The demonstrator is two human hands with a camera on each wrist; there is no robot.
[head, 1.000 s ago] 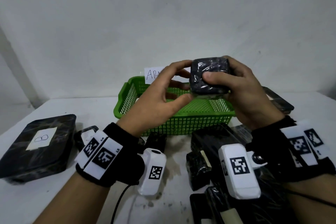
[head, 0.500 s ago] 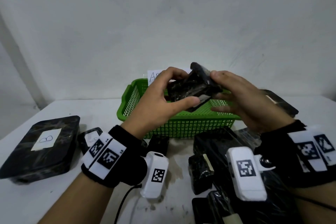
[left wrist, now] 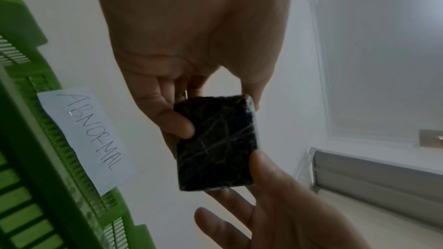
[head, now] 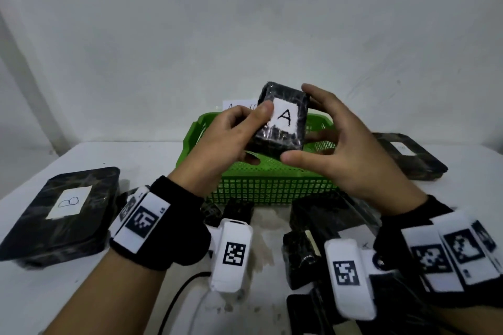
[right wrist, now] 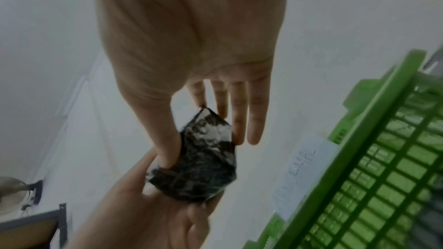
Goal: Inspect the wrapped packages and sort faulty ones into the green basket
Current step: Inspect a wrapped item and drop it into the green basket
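Observation:
A small black wrapped package point(head: 283, 130) with a white label marked "A" is held upright above the green basket point(head: 272, 193), label toward me. My left hand point(head: 255, 133) grips its left side, thumb on the label's edge and fingers curled behind point(left wrist: 177, 124). My right hand point(head: 302, 124) pinches it between the thumb point(head: 291, 157) under the lower corner and the forefinger at the top right corner; its other fingers point(right wrist: 254, 120) stretch straight behind. The package's plain back point(left wrist: 215, 145) shows creased film. The basket point(left wrist: 24, 158) carries a paper tag reading "ABNORMAL" point(left wrist: 88, 135).
A large flat black package marked "B" point(head: 68, 207) lies at the left, another flat one point(head: 408, 155) at the right beyond the basket. Several smaller black packages point(head: 326, 215) crowd the table in front of the basket. A black cable point(head: 177, 299) trails near my left forearm.
The package has been turned over in both hands: its dark side faced me, then it was edge-on, and now the "A" label faces me. It sits slightly higher.

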